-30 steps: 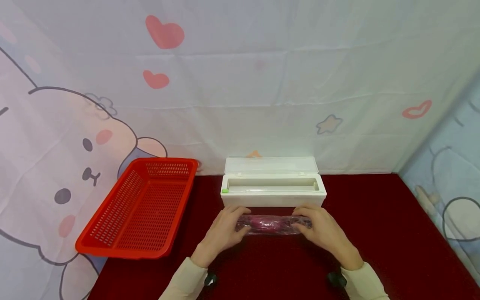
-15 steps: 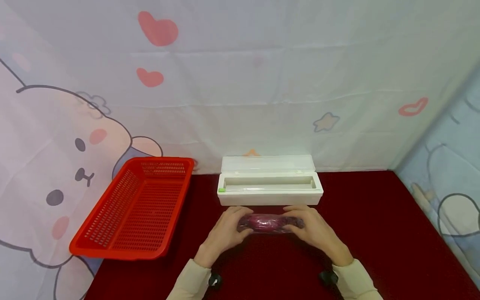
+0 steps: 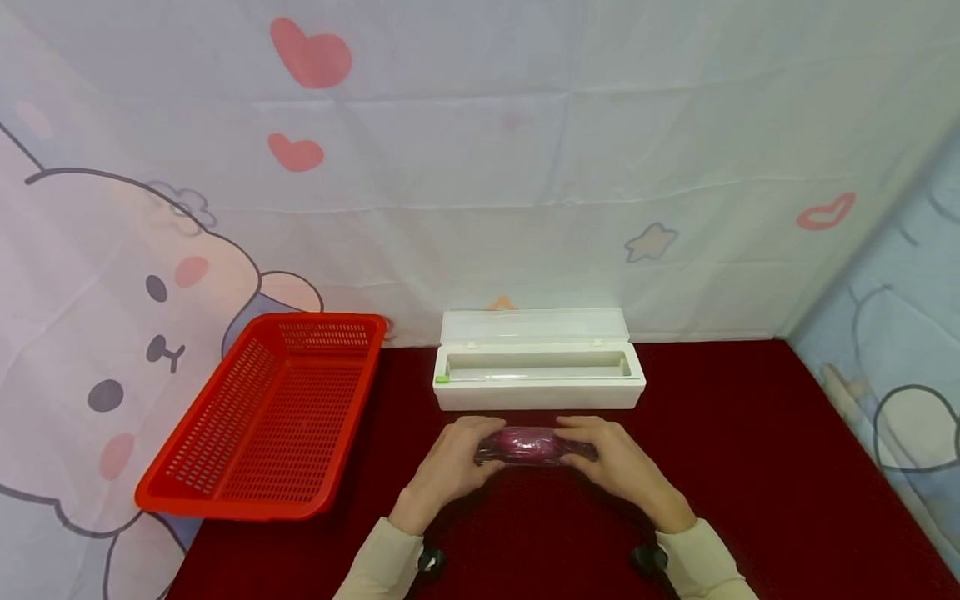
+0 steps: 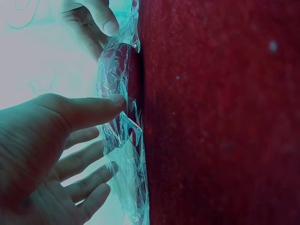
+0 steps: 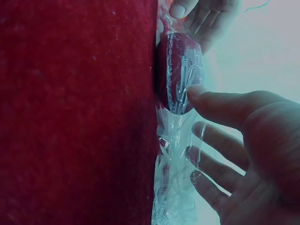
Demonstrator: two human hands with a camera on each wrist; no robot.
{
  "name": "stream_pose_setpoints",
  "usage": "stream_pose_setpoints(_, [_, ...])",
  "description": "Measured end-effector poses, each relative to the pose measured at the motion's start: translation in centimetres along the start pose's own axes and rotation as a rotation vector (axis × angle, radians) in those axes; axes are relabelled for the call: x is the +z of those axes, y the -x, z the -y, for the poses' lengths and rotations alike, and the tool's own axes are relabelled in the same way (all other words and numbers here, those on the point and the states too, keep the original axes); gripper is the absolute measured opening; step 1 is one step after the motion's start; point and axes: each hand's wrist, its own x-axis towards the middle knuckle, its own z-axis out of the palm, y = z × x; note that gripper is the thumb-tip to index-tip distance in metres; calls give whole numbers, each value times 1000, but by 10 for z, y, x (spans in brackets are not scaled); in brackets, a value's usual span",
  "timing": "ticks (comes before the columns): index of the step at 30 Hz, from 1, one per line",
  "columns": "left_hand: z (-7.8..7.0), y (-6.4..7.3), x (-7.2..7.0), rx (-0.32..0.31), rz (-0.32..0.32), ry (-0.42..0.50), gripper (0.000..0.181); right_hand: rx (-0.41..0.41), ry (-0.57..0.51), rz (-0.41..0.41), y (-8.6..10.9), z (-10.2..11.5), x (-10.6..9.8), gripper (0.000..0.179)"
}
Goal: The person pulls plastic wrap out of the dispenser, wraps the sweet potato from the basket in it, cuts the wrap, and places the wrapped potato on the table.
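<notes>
A rounded, purple-red item (image 3: pixel 531 445) lies wrapped in clear cling film on the dark red cloth, in front of the white box. Film extends past it on both sides, crinkled and glossy. My left hand (image 3: pixel 459 454) holds the left end, thumb on the near side and fingers on the far side. At the right end my right hand (image 3: pixel 611 454) holds the film the same way. In the left wrist view the left thumb (image 4: pixel 96 111) touches the film beside the item. The right thumb (image 5: pixel 220 103) presses the wrapped item's side in the right wrist view.
Behind the hands stands a white cling film box (image 3: pixel 538 393), its clear lid (image 3: pixel 534 325) raised and a green slider (image 3: pixel 442 379) at the left of its front edge. To the left is a red slotted plastic basket (image 3: pixel 277 425). A printed curtain (image 3: pixel 480 167) closes off the back.
My right hand has moved left along the film, toward the purple-red item, so the hands are closer together. The head view has shifted slightly.
</notes>
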Motion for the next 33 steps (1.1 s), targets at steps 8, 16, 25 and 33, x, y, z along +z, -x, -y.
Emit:
stream_pose_setpoints(8, [-1,2,-1,-39,7,20,53,8,23,-17,-2,-1,5,37])
stream_pose_setpoints(16, [3,2,1,-73,26,9,52,45,28,-2,-1,1,6,36])
stream_pose_setpoints(25, [4,3,5,-110,56,1,41,95,24,38,0,-1,6,33])
stream_pose_setpoints(33, [6,3,7,-111,70,62,27,114,49,48,0,0,7,28])
